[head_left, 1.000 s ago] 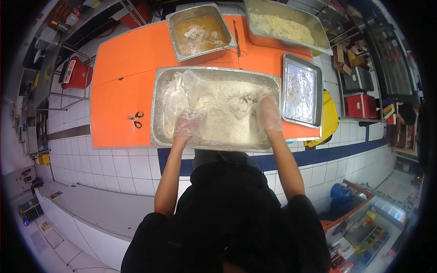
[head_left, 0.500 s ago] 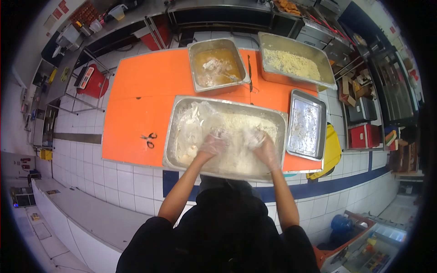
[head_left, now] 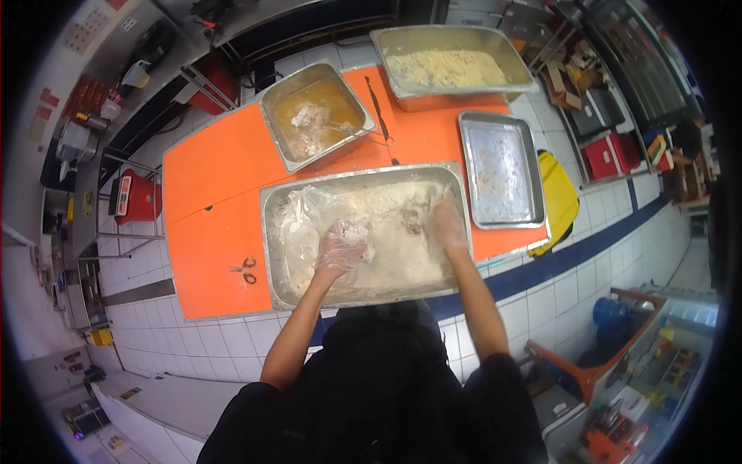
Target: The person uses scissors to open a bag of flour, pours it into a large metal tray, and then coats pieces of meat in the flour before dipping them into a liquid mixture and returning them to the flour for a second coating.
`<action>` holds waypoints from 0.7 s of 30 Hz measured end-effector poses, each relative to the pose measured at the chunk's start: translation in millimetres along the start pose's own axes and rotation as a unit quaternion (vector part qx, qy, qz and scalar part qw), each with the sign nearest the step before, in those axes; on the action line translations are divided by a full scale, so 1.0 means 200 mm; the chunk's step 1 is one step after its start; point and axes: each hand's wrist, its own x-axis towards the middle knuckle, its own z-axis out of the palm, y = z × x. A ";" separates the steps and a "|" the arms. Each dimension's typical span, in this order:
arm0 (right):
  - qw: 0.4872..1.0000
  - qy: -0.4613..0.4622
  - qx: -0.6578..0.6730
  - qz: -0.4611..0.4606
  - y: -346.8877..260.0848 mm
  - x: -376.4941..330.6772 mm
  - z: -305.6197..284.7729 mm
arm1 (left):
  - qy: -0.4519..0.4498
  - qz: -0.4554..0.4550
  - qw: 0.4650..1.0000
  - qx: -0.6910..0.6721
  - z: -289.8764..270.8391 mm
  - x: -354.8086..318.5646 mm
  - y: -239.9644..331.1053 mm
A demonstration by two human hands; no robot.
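A large steel pan (head_left: 272, 271) of white flour stands at the orange table's near side, in front of me. My left hand (head_left: 342, 251), in a clear plastic glove, is closed around a flour-coated lump (head_left: 352, 230) that looks like a piece of meat. At the pan's right wall, my gloved right hand (head_left: 447, 223) is down in the flour; its fingers are smeared by motion. Between the hands, a second floured piece (head_left: 412, 222) shows pinkish through the flour. Crumpled clear plastic (head_left: 303, 224) with flour on it lies in the pan's left part.
Beyond the pan are a steel pan (head_left: 272, 127) of amber liquid with floury lumps and a deep pan (head_left: 502, 68) of yellowish crumbs. An empty metal tray (head_left: 502, 174) lies to the right. Scissors (head_left: 247, 270) rest on the orange tabletop (head_left: 209, 174) at left.
My right hand has shifted toward the pan's right wall, away from the left hand. A floured piece now shows between them. The whole view has turned and shifted slightly.
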 end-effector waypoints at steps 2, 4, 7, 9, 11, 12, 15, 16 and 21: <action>0.994 0.083 -0.002 0.071 0.18 0.07 0.13 | -0.051 -0.011 0.995 -0.084 0.03 0.04 -0.17; 0.998 -0.003 -0.030 0.059 -0.01 0.14 0.00 | -0.032 0.022 0.998 -0.055 0.03 0.04 -0.31; 0.996 -0.054 -0.026 0.071 -0.28 0.09 -0.37 | -0.013 0.094 0.995 0.004 0.01 0.08 -0.44; 0.986 -0.008 0.048 0.160 -0.34 0.02 -0.49 | -0.021 0.126 0.991 0.029 0.02 0.07 -0.44; 0.991 -0.001 0.047 0.121 -0.44 -0.07 -0.57 | -0.060 0.057 0.991 0.103 -0.01 0.05 -0.35; 0.993 0.000 0.048 0.104 -0.44 -0.10 -0.52 | -0.062 0.055 0.992 0.099 -0.04 0.03 -0.32; 0.983 0.017 -0.161 -0.088 -0.29 -0.15 -0.12 | -0.089 0.063 0.994 -0.021 -0.16 0.01 -0.26; 0.983 0.018 -0.160 -0.092 -0.30 -0.15 -0.04 | -0.087 0.040 0.995 -0.037 -0.19 0.00 -0.24; 0.986 -0.058 -0.142 -0.070 -0.26 -0.09 0.24 | -0.065 0.074 0.995 -0.021 -0.37 0.01 -0.10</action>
